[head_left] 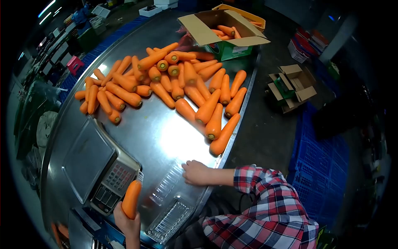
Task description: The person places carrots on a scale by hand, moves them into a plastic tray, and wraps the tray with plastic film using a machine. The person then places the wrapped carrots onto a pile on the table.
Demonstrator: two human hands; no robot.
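Observation:
My left hand (127, 218) is closed around the lower part of a carrot (132, 199), held upright beside the keypad of a weighing scale (112, 176). My right hand (196, 172) has its fingers curled at the upper end of a clear plastic tray (166, 185), which looks blurred; the fingertips are partly hidden. Nearer to me, a second clear ribbed tray (171, 220) lies on the metal table (145, 124). Beyond my hands spreads a big pile of carrots (166, 79), with one carrot (224, 135) by the table's right edge.
An open cardboard box (234, 52) with carrots inside stands at the table's far end, an orange crate (244, 15) behind it. On the floor to the right are another open box (292, 87) and blue crates (319, 166). A pink stool (75, 65) stands beyond the left edge.

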